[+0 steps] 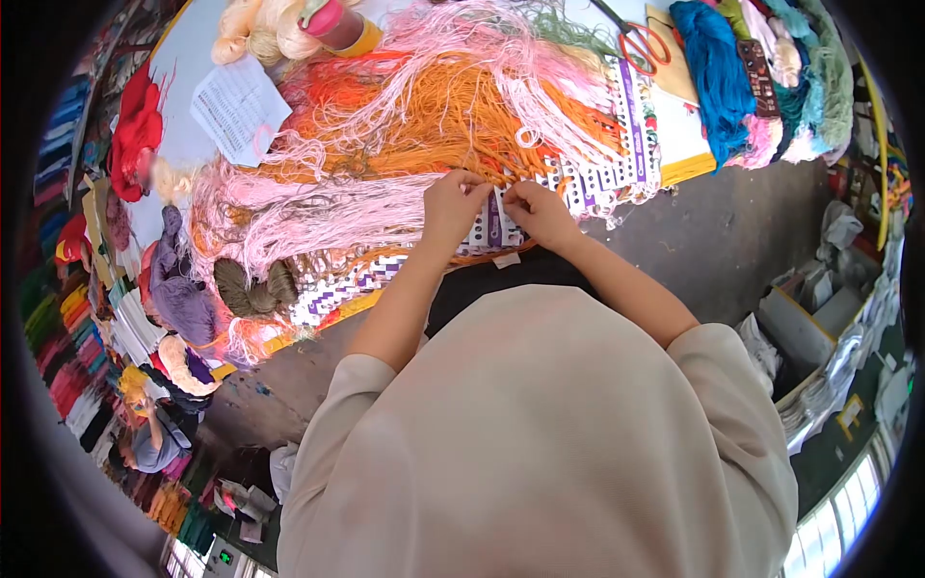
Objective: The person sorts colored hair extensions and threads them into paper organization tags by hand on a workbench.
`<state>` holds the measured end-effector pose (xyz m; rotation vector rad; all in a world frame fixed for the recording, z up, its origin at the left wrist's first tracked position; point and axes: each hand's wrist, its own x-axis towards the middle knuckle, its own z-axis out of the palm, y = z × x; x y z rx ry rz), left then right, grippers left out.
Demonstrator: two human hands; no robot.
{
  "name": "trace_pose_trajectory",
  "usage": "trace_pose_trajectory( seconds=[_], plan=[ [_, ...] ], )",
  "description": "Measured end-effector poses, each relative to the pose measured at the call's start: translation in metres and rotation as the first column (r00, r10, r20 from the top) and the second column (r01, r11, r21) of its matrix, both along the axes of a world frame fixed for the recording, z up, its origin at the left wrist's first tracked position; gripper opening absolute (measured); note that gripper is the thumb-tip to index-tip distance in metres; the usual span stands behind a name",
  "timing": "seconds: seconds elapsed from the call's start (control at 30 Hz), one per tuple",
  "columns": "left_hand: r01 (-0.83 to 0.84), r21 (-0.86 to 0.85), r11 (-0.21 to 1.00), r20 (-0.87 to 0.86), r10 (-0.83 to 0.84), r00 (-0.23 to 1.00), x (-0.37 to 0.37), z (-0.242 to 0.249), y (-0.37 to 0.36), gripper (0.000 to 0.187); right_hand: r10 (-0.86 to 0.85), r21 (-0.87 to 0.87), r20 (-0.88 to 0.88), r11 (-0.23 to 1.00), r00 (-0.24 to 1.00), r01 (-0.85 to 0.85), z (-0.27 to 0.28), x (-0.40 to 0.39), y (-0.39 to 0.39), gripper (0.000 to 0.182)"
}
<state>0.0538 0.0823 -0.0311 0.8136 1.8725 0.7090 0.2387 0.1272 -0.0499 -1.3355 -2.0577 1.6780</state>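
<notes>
Head view: card (494,223) at bench's (688,170) near edge, between hands, purple strip running away from body. Left hand (455,204), right hand (541,212) apart, similarly near card; fingers curled, cannot tell if pinching thread. Orange thread (448,106) just beyond.

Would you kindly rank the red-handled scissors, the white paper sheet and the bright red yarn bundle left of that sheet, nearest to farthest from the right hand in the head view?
From the right hand:
1. Red-handled scissors: ahead and to its right.
2. White paper sheet: well to its left.
3. Bright red yarn bundle: farther left, past the sheet.
</notes>
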Motion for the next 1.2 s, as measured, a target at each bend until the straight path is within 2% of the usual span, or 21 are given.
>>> trace_pose_trajectory(
  seconds=[0.13, 0.23, 0.3, 0.33, 0.4, 0.43, 0.5, 0.53, 0.57, 0.6, 0.63, 0.67, 0.7, 0.77, 0.9, 0.97, 1.0, 1.07, 1.13, 1.17, 1.2],
  plan=[
    [0.066, -0.050, 0.997, -0.110, -0.071, 0.991, 0.007, -0.016, 0.005, 0.026, -0.006, -0.049, -0.022, 0.999, 1.000, 0.005, 0.002, 0.002, 0.004, 0.013],
    [0.117, 0.035, 0.993, -0.140, -0.111, 0.984, 0.010, -0.032, 0.003, 0.027, 0.007, -0.059, -0.036, 0.998, 0.999, -0.009, 0.000, 0.004, 0.006, 0.013],
    [0.027, -0.030, 0.999, -0.005, -0.027, 1.000, 0.013, -0.031, 0.003, 0.023, 0.013, -0.059, -0.045, 0.998, 0.999, -0.015, -0.002, 0.005, 0.007, 0.013],
    [0.029, -0.032, 0.999, -0.006, -0.029, 1.000, 0.012, -0.032, 0.001, 0.023, 0.012, -0.062, -0.055, 0.998, 0.998, -0.015, -0.003, 0.005, 0.007, 0.013],
    [-0.168, -0.151, 0.974, 0.224, 0.199, 0.954, 0.006, -0.030, -0.007, 0.020, 0.011, -0.067, -0.065, 0.998, 0.998, -0.015, -0.005, 0.005, 0.007, 0.013],
    [-0.167, -0.153, 0.974, 0.223, 0.199, 0.954, 0.002, -0.030, -0.012, 0.020, 0.008, -0.062, -0.051, 0.998, 0.999, -0.012, -0.005, 0.005, 0.006, 0.014],
    [-0.315, 0.017, 0.949, 0.121, 0.311, 0.943, -0.007, -0.027, -0.023, 0.017, 0.006, -0.059, -0.039, 0.998, 0.999, -0.009, -0.006, 0.005, 0.005, 0.014],
    [-0.416, -0.008, 0.909, 0.258, 0.404, 0.878, -0.010, -0.017, -0.026, 0.014, 0.010, -0.064, -0.036, 0.998, 0.999, -0.012, -0.007, 0.004, 0.005, 0.014],
    [-0.415, -0.008, 0.910, 0.256, 0.403, 0.878, -0.015, -0.012, -0.030, 0.014, 0.014, -0.068, -0.034, 0.998, 0.999, -0.016, -0.008, 0.004, 0.005, 0.015],
    [-0.525, -0.064, 0.849, 0.480, 0.487, 0.730, -0.021, -0.008, -0.035, 0.011, 0.013, -0.069, -0.035, 0.997, 0.999, -0.015, -0.009, 0.003, 0.004, 0.015],
    [-0.610, -0.147, 0.779, 0.665, 0.534, 0.522, -0.023, -0.002, -0.038, 0.009, 0.010, -0.067, -0.022, 0.998, 1.000, -0.011, -0.008, 0.002, 0.004, 0.015],
    [-0.608, -0.198, 0.769, 0.706, 0.542, 0.456, -0.023, 0.006, -0.039, 0.009, 0.009, -0.064, -0.008, 0.998, 1.000, -0.010, -0.008, 0.001, 0.004, 0.015],
    [-0.610, -0.196, 0.768, 0.706, 0.543, 0.456, -0.024, 0.009, -0.041, 0.009, 0.011, -0.063, -0.010, 0.998, 1.000, -0.012, -0.008, 0.000, 0.003, 0.015],
    [-0.571, -0.206, 0.794, 0.793, 0.478, 0.377, -0.026, 0.018, -0.041, 0.010, 0.009, -0.050, -0.020, 0.999, 1.000, -0.010, -0.010, -0.001, 0.002, 0.015],
    [-0.643, -0.186, 0.743, 0.693, 0.563, 0.450, -0.027, 0.038, -0.036, 0.010, 0.028, -0.045, 0.029, 0.999, 0.999, -0.026, -0.010, -0.003, 0.001, 0.016],
    [-0.684, -0.166, 0.711, 0.775, 0.522, 0.356, -0.053, 0.037, -0.045, 0.011, 0.025, -0.025, 0.059, 0.999, 0.998, -0.024, -0.010, -0.005, -0.001, 0.016],
    [-0.681, -0.140, 0.719, 0.797, 0.490, 0.353, -0.067, 0.041, -0.050, 0.014, 0.027, -0.019, 0.076, 0.999, 0.997, -0.026, -0.010, -0.005, -0.002, 0.015],
    [-0.588, -0.037, 0.808, 0.707, 0.437, 0.556, -0.103, 0.070, -0.066, 0.020, 0.030, -0.007, 0.087, 1.000, 0.996, -0.030, -0.008, -0.006, -0.002, 0.015],
    [-0.681, -0.055, 0.730, 0.521, 0.603, 0.604, -0.135, 0.120, -0.074, 0.011, 0.028, 0.003, 0.095, 1.000, 0.995, -0.029, -0.008, -0.007, -0.003, 0.015],
    [-0.732, -0.006, 0.682, 0.534, 0.620, 0.574, -0.167, 0.135, -0.091, 0.012, 0.026, 0.010, 0.106, 1.000, 0.994, -0.027, -0.008, -0.007, -0.004, 0.015],
    [-0.771, 0.055, 0.635, 0.529, 0.637, 0.562, -0.194, 0.159, -0.101, 0.004, 0.023, 0.016, 0.116, 1.000, 0.993, -0.025, -0.008, -0.008, -0.005, 0.015]
  ],
)
